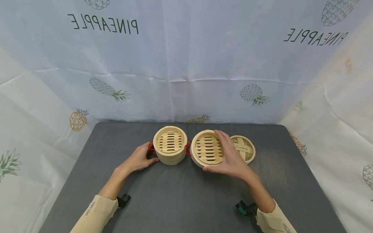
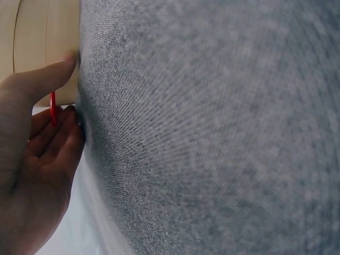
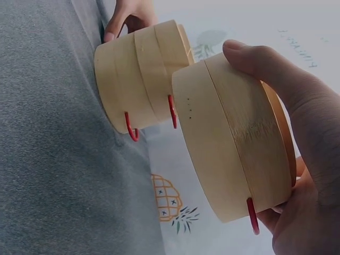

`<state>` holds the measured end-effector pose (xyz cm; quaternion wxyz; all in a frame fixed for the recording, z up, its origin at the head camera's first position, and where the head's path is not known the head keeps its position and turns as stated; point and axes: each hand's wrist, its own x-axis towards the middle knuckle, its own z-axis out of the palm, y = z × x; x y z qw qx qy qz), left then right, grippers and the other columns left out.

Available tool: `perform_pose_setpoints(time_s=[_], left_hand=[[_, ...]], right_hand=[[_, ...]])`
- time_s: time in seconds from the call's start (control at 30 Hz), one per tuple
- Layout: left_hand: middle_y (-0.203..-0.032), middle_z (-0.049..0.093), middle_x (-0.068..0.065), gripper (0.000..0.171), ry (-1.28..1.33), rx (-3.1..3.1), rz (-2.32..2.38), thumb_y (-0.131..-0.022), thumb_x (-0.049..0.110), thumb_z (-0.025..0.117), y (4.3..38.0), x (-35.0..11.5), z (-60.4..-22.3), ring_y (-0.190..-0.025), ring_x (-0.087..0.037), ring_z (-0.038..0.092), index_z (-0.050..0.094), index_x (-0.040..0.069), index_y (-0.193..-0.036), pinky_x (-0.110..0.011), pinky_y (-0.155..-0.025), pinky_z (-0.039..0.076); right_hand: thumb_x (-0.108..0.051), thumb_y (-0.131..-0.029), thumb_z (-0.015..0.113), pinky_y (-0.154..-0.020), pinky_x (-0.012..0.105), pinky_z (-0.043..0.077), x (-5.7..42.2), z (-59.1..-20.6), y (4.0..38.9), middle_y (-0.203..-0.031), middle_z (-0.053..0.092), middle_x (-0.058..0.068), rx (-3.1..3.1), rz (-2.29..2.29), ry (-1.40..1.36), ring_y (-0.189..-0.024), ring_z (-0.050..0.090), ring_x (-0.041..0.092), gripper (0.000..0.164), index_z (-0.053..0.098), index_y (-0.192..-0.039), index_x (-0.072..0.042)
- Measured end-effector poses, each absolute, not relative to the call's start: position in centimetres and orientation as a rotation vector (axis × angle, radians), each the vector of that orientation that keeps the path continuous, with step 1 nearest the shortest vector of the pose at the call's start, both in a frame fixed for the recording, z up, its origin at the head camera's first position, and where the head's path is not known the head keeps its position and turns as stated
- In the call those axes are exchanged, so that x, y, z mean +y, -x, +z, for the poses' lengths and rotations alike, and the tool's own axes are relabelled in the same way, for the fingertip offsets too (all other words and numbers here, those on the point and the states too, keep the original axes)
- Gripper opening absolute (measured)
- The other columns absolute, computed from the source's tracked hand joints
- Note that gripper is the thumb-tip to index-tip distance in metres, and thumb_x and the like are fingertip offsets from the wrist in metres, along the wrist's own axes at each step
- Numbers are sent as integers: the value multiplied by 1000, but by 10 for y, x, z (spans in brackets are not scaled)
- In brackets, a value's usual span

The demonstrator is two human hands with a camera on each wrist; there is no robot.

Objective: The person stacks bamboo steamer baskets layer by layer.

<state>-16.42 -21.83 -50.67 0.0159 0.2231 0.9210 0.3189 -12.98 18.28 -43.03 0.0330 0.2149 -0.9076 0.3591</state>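
Note:
Near the table's back edge stands a stack of round bamboo steamer baskets (image 1: pixel 170 160) with a slatted bottom visible inside the top one and red loop handles. My left hand (image 1: pixel 141 158) holds the low left side of this stack, thumb at the front and fingers behind, a red handle (image 2: pixel 53 109) between them. To its right, my right hand (image 1: pixel 228 158) grips another bamboo steamer basket (image 3: pixel 228 138) by its rim and wall. That basket is raised off the table and slightly tilted, close beside the stack.
A woven bamboo lid (image 1: pixel 246 150) lies right of the held basket, partly behind my right hand. The dark grey table (image 1: pixel 180 200) ends at a white pineapple-print cloth (image 1: pixel 186 58) hanging behind and at the sides.

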Motion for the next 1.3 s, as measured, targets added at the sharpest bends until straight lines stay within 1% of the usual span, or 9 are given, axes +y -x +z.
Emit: perform_pose_setpoints(time_s=[0.23,0.5,0.73,0.77,0.8,0.87,1.0,1.1,1.3], left_hand=[[-126,71,-15,56,-689,2857,990,-92,16,87,163,-219,-507,-118,-33,72,64,2,-142,-54,-101,60],[-125,71,-16,58,-726,2853,1027,-91,16,88,163,-220,-507,-116,-35,72,64,1,-142,-56,-99,60],[-123,72,-16,60,-825,2862,1105,-91,23,88,166,-225,-514,-113,-35,72,64,2,-141,-56,-94,61],[-123,72,-16,59,-837,2865,1108,-92,26,88,167,-226,-517,-112,-33,72,65,3,-141,-53,-92,61],[-123,72,-16,60,-825,2863,1106,-90,24,89,165,-224,-512,-112,-34,72,65,3,-140,-56,-93,61],[-123,72,-15,59,-813,2869,1084,-91,24,89,165,-223,-511,-112,-34,72,65,2,-140,-55,-93,61],[-128,71,-17,60,-729,2862,1020,-91,16,88,163,-220,-507,-119,-37,71,63,0,-143,-58,-101,59],[-130,71,-17,61,-701,2850,1014,-92,16,87,163,-220,-506,-122,-37,70,62,1,-145,-58,-104,58],[-124,71,-17,58,-821,2857,1094,-93,24,87,166,-225,-514,-114,-34,71,64,2,-141,-53,-95,60]], right_hand=[[-53,-64,103,-120,70,42,180,-423,131,-176,29,12,-2779,1099,-667,-161,34,37,140,22,-174,-22],[-52,-62,103,-121,72,40,174,-413,137,-175,31,15,-2752,1082,-695,-160,35,38,141,23,-174,-20],[-51,-63,102,-122,71,39,167,-403,140,-175,31,14,-2722,1101,-717,-162,33,38,140,22,-174,-21],[-50,-63,102,-122,71,39,167,-402,141,-175,31,14,-2719,1107,-720,-162,33,38,140,22,-174,-21],[-50,-63,102,-122,71,39,166,-402,142,-176,31,14,-2717,1111,-723,-162,33,38,141,22,-174,-21],[-49,-64,103,-122,72,38,164,-400,142,-176,30,14,-2715,1125,-730,-162,33,38,140,21,-175,-21],[-48,-65,103,-122,72,39,160,-399,142,-178,28,14,-2718,1141,-738,-164,31,38,141,20,-175,-20],[-48,-65,103,-123,72,38,158,-398,143,-178,27,13,-2717,1145,-736,-164,30,37,140,20,-175,-21],[-48,-66,102,-124,71,38,154,-398,146,-178,26,13,-2701,1137,-755,-165,29,36,139,21,-175,-20]])
